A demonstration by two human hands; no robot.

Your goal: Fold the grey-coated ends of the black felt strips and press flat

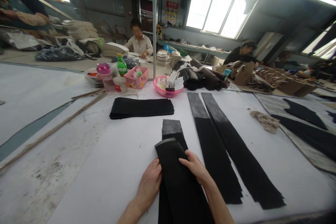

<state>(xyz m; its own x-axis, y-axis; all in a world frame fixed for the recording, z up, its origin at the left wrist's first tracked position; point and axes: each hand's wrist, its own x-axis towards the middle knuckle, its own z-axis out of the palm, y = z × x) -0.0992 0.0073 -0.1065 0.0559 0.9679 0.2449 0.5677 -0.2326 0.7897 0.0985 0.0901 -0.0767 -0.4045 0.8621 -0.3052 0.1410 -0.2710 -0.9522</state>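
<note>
So, head view, only one here: both hands low centre on the white counter [78, 154], working a black strip [174, 168] that lies lengthwise, far end pointing away from the person, near end running off the bottom edge. L hand [151, 182] sits at the strip's left edge, grip curled shut on that edge w/ fingertips tucked against the fabric. R hand [195, 168] rests on top of the strip near its right edge, grip apart, fingers flat and pointing left across the cloth. Strip lies on a second strip [172, 129] whose greyish end sticks out beyond it. Just to the right, two long strips [214, 147] lie side by side, angled, apart from the hands. Further back, a folded black stack [141, 107] lies flat. Behind that: pink basket [136, 78], pink bowl [168, 90] w/ paper slips, green bottle [121, 64]. Beige rag [265, 120] lies right of the long strips. Far side of the counter, a person in a striped shirt [139, 43] sits; another person [243, 54] at right by cardboard boxes.
</note>
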